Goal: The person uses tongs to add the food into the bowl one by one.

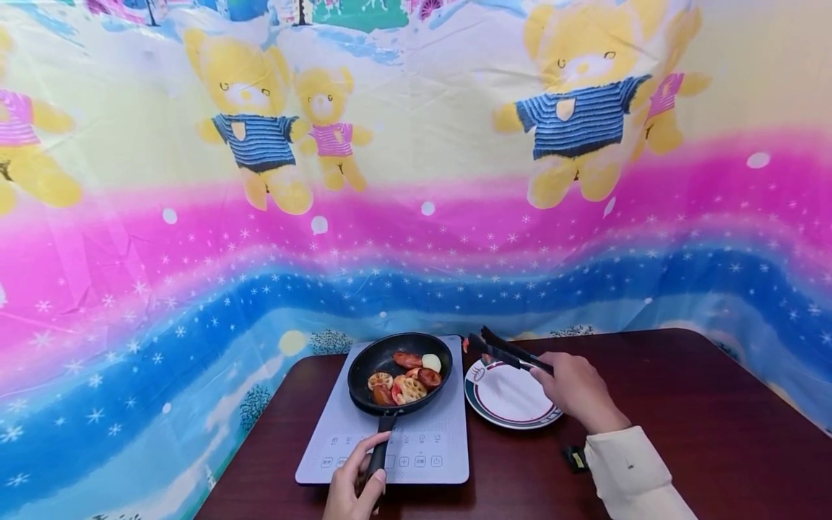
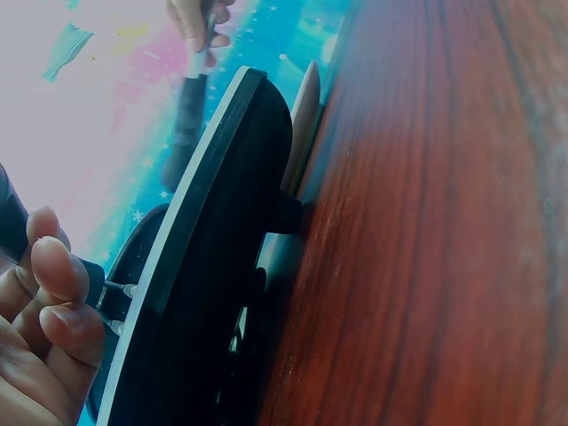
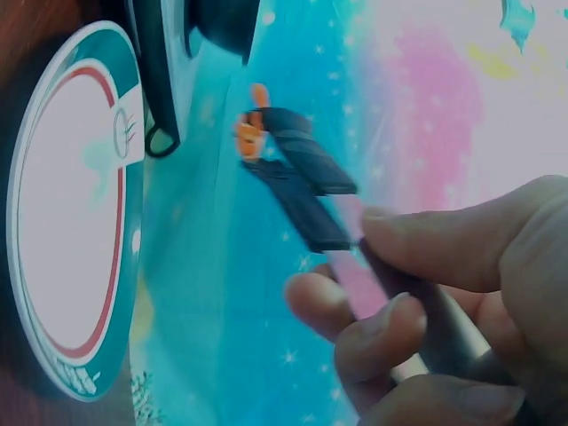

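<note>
My left hand (image 1: pixel 354 480) grips the black handle of a frying pan (image 1: pixel 364 390), which sits on a white induction cooktop (image 1: pixel 331 426). Lotus root slices (image 1: pixel 411 390), reddish sausage-like pieces (image 1: pixel 407 360) and a pale round slice (image 1: pixel 431 362) lie in the pan. In my right hand (image 1: pixel 578 386) is a pair of black-tipped tongs (image 1: pixel 500 352), held above the white plate (image 1: pixel 513 393) with a green and red rim. A small orange piece of food (image 3: pixel 251 133) is pinched between the tong tips in the right wrist view.
Under everything is a dark reddish-brown wooden table (image 1: pixel 682 404). A small black object (image 1: pixel 575 458) lies by my right sleeve. Behind the table hangs a colourful cloth (image 1: pixel 416 188) printed with bears. The plate stands just right of the cooktop.
</note>
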{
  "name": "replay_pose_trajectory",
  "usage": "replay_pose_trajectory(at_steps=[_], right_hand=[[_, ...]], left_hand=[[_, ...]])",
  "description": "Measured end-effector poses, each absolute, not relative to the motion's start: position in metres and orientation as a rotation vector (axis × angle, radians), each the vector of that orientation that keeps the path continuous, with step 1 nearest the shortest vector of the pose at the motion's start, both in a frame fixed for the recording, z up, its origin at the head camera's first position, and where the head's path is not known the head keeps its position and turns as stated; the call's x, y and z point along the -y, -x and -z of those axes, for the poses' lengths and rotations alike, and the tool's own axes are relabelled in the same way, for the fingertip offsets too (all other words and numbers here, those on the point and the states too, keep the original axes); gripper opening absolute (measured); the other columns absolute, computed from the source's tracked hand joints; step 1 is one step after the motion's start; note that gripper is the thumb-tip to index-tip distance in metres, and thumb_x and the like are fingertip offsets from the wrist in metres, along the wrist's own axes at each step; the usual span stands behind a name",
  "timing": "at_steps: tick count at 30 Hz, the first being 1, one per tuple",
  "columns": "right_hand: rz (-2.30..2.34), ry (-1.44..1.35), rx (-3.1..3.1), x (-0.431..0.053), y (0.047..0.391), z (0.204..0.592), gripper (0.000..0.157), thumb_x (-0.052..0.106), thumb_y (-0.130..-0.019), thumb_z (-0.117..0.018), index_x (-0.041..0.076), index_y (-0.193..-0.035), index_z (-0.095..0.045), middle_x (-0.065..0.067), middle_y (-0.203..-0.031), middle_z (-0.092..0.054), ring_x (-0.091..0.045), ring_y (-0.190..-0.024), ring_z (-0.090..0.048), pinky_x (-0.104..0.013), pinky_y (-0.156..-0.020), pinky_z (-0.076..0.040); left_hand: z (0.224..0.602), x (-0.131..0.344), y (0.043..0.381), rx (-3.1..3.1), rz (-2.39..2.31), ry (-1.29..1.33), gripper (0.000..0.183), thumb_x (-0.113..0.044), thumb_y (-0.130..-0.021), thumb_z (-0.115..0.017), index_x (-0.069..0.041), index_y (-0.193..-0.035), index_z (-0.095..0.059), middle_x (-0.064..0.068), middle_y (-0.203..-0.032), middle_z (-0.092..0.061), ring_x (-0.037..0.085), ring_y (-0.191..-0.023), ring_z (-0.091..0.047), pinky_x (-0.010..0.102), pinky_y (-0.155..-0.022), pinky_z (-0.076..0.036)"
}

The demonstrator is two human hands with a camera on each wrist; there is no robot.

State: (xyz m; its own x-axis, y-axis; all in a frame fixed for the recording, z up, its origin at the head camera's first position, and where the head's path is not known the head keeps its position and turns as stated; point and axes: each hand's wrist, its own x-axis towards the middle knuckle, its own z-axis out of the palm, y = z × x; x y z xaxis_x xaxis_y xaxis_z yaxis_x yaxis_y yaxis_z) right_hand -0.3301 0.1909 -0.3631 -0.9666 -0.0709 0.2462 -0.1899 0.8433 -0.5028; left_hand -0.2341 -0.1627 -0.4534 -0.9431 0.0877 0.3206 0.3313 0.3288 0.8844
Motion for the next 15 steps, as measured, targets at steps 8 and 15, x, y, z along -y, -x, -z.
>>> replay_pose_trajectory(at_steps=[8, 15], right_hand=[[-0.815, -0.339, 2.566, -0.164, 0.327, 0.366, 0.038, 0.019, -0.091, -0.066, -0.002, -0.123, -0.063, -0.019, -0.11, -0.066, -0.03, -0.088, -0.062, -0.047, -0.073, -0.053], [-0.757, -0.459, 2.479, -0.136, 0.324, 0.373, 0.03, 0.015, -0.087, -0.071, 0.005, -0.116, -0.07, -0.005, -0.087, -0.064, -0.013, -0.064, -0.046, -0.029, -0.056, -0.039]], left_hand=[[0.454, 0.163, 0.235, 2.366, 1.657, 0.389, 0.044, -0.001, -0.091, -0.053, -0.008, -0.134, -0.051, 0.004, -0.064, -0.057, 0.005, -0.043, -0.046, 0.029, -0.039, -0.046], [0.453, 0.164, 0.234, 2.384, 1.666, 0.394, 0.043, -0.003, -0.092, -0.052, -0.008, -0.135, -0.05, 0.011, -0.066, -0.058, 0.005, -0.044, -0.046, 0.03, -0.04, -0.047]])
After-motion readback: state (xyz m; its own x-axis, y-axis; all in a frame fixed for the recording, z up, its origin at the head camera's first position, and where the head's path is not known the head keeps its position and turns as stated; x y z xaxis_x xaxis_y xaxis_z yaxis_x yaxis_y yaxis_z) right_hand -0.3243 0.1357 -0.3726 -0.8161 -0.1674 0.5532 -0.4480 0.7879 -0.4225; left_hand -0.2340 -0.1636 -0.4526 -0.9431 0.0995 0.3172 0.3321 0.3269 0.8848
